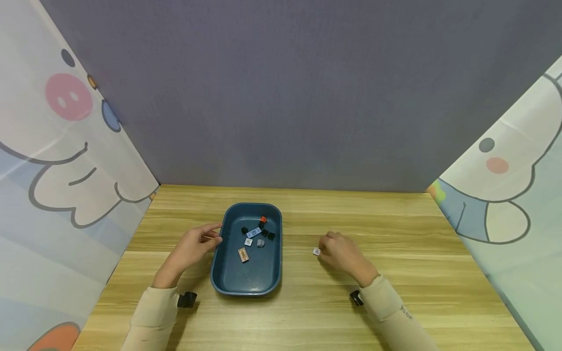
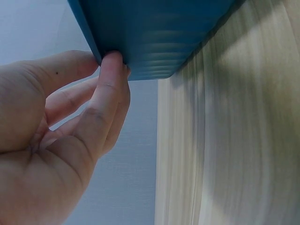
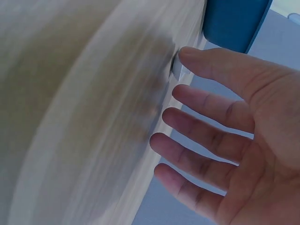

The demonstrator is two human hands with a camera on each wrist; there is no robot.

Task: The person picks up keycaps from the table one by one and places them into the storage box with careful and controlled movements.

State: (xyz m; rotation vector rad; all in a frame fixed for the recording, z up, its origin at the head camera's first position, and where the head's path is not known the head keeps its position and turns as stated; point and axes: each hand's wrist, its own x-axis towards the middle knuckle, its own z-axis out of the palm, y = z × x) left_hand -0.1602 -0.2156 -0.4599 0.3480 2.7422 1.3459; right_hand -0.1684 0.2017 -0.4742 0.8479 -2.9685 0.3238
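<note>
A dark blue rectangular tray (image 1: 254, 280) stands on the wooden table, left of centre. My left hand (image 1: 193, 247) pinches its left rim, the thumb on one side and fingers against the outer wall, as the left wrist view shows. To the right of the tray, a small white cube (image 1: 316, 251) with a printed mark lies on the table. My right hand (image 1: 344, 253) is beside the cube, with the thumb (image 3: 201, 58) at it and the other fingers spread and gently bent. In the right wrist view the thumb partly hides the cube.
Inside the tray lie a tan block (image 1: 243, 254), a light blue block (image 1: 253, 232), a white cube (image 1: 248, 242), a grey piece (image 1: 261, 243), a red piece (image 1: 263, 219) and several black pieces. A grey panel (image 1: 290, 97) rises behind the table (image 1: 373, 209).
</note>
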